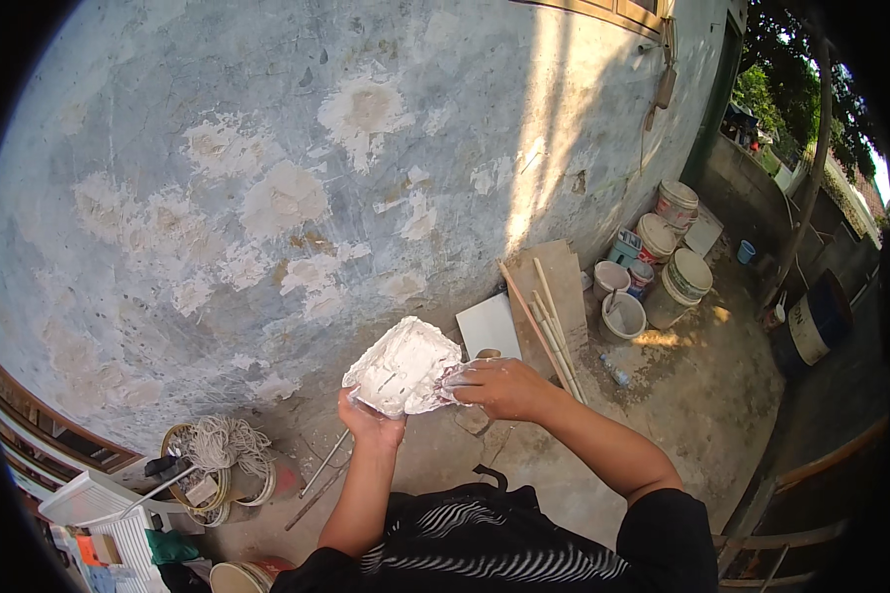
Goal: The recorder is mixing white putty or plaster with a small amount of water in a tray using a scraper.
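Observation:
My left hand holds a roughly square board from below and at its near left corner. Thick white filler paste covers the board's top and edges. My right hand is closed at the board's right edge, with paste smeared on its fingers. Whatever those fingers grip is hidden under the paste and the hand. Beyond the board rises a worn blue-grey wall, with several rough whitish patches such as the upper patch.
Wooden strips and a plywood sheet lean against the wall, beside a white panel. Several paint buckets stand farther right, near a dark drum. Coiled rope and a white plastic chair are at left.

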Demonstrator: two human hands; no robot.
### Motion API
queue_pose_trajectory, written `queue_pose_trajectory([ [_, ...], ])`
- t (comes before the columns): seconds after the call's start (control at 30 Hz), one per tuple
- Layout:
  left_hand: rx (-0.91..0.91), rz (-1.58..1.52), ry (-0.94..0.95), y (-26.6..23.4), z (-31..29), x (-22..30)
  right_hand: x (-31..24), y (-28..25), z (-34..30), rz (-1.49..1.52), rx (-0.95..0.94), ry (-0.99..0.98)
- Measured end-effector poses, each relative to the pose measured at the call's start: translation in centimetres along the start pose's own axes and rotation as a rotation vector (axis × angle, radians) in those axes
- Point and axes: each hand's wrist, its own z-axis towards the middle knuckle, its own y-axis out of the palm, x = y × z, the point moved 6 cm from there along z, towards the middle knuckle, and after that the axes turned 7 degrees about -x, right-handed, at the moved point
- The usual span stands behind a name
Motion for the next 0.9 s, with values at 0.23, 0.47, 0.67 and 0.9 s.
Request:
queue_pose_trajectory([
  [0.23, -0.097, -0.021, -0.082, 0.4, -0.1, -0.2, 1.5, -0.1, -1.3, 0.028, 0.02, 0.141],
  [0.47, -0.116, 0.144, -0.1, 1.1, -0.9, -0.6, 3.6, -2.6, -1.8, 0.491, 0.439, 0.363],
  [0.67, -0.065, 0.179, -0.096, 1.7, -1.5, -0.8, 6.8, -0.6, -3.2, 0.822, 0.622, 0.622],
  [0.9, -0.211, 0.073, -0.108, 3.3, -1.7, -1.1, 8.4, 0.4, -4.1, 0.893, 0.758, 0.738],
])
